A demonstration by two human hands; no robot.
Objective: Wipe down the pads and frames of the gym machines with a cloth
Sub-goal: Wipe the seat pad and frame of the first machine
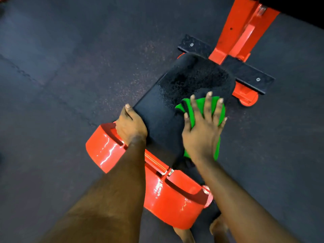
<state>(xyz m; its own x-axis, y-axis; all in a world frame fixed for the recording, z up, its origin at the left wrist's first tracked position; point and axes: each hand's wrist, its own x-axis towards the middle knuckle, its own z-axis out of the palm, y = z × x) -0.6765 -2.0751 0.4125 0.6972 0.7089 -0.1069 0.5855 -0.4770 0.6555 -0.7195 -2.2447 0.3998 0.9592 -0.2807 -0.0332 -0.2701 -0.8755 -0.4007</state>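
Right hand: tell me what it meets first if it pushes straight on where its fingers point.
The right hand, flat on the green cloth, would first cross the rest of the black pad, then likely reach the black plate by the red post; depth is unclear.

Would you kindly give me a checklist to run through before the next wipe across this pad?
1. Green cloth flat under the right grip, on the black pad: ok.
2. Left grip holds the pad's left edge, steadying it: ok.
3. Pad's far end dry: not ok, droplets show there.
4. Red frame wiped: cannot tell.
5. Cloth's underside clean: cannot tell.
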